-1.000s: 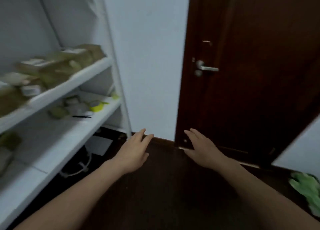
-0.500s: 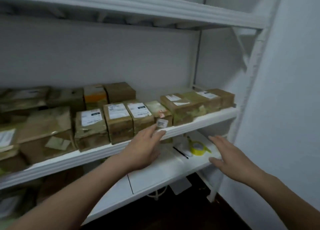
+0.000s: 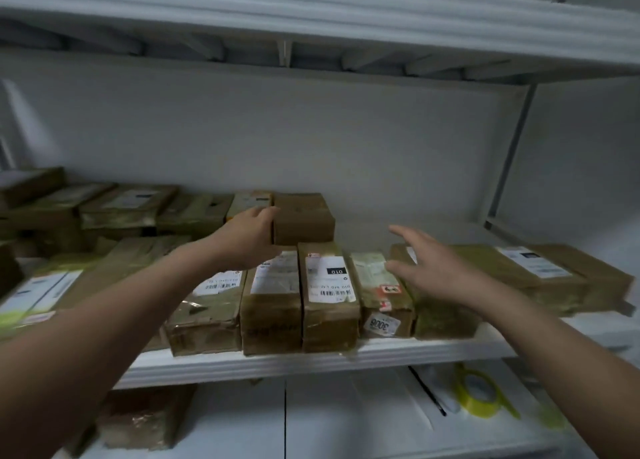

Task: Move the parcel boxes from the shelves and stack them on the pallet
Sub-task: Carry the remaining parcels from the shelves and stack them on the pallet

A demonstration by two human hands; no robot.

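Two hands are up at the middle shelf, both bare. We see the left hand on the left front corner of the plain brown box in the back row, fingers at its top edge. We cannot tell if that is a real grip or just contact. We log the right hand as flat and spread, holding nothing. It hovers above the front row, apart from the plain brown box and off to its right. That box is on the shelf, touching the labelled box on its left, just behind the front row. Pallet not in view.

Risks, as we judge them:
- The box sits behind the front row. Dragging it forward instead of lifting it would shove the narrow boxes toward the shelf lip. They stand right at the edge, so one could drop.
- A one-sided hold from the left hand alone could let the box swing or slip, so the right hand should land on the far side first.
- The right forearm lies low over the front boxes and could clip one.
- Lifting too high meets the upper shelf.

Counts:
- Front row: four narrow boxes side by side, labels up, the 010-label box among them. A fifth is partly hidden under the right hand, and one wide box sits at the right end.
- Left side: blurred, several flat parcels, count unsure.
- Lower shelf: one small box, one yellow tape roll, one black pen.
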